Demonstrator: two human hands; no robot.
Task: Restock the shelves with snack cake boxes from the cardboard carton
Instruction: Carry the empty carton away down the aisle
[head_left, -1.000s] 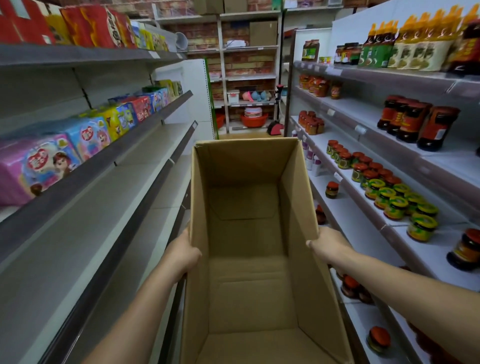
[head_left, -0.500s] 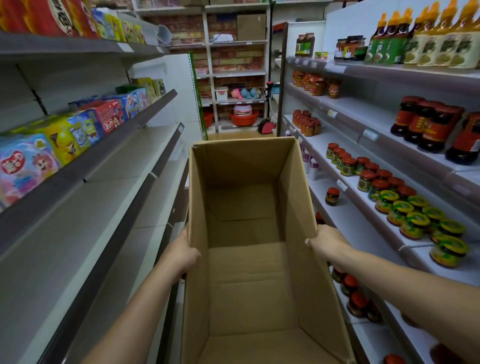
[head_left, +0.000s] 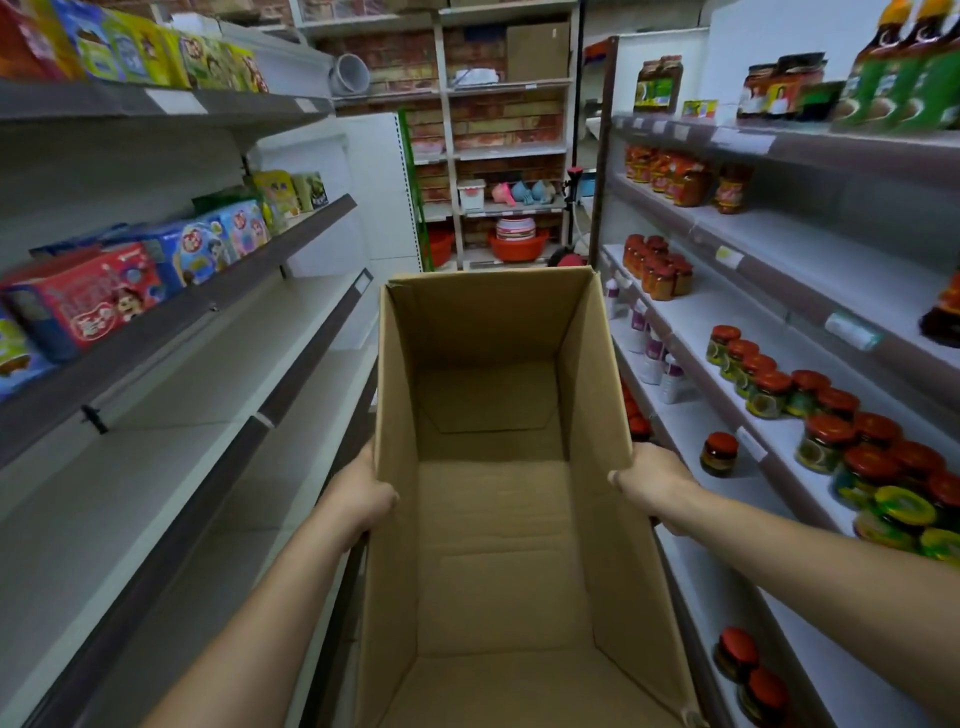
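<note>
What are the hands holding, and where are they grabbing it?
Both hold the empty cardboard carton. The left hand grips its left wall and the right hand its right wall, at the open edges.

carton (head_left: 488, 322) | moved fwd | red snack box (head_left: 88, 301) now alongside, L

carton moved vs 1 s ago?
Yes. The carton has advanced down the aisle: the lone red-lidded jar, earlier well ahead of the right hand, is now level with it.
</note>
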